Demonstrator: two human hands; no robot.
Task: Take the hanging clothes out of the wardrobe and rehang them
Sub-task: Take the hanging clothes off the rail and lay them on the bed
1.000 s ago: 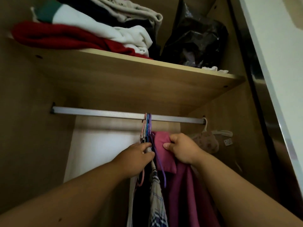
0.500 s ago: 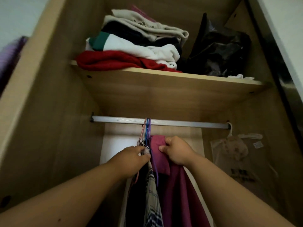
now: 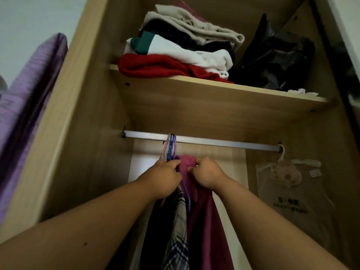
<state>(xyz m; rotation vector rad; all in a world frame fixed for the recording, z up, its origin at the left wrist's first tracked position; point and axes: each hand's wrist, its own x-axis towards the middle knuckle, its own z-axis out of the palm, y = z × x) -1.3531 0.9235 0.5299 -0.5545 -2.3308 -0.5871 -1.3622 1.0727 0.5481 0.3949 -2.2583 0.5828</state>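
A metal rail [image 3: 214, 142] crosses the wardrobe under a shelf. Several coloured plastic hangers [image 3: 171, 146] hook over it, bunched together left of centre. Below them hang a dark garment [image 3: 157, 230], a plaid shirt [image 3: 178, 230] and a magenta garment [image 3: 204, 221]. My left hand [image 3: 166, 176] grips the necks of the hangers just under the rail. My right hand [image 3: 207, 173] pinches the top of the magenta garment beside it. The two hands almost touch.
A wooden shelf [image 3: 194, 82] above holds folded clothes [image 3: 175, 53] and a black plastic bag [image 3: 276, 59]. A clear packaged item [image 3: 288, 184] hangs on a white hanger at the rail's right end. A purple cloth [image 3: 29, 90] hangs outside the wardrobe's left wall.
The view has swung left and up, bringing in the wardrobe's left side and the purple cloth. Both hands keep their hold at the hangers; the right hand has closed in on the left.
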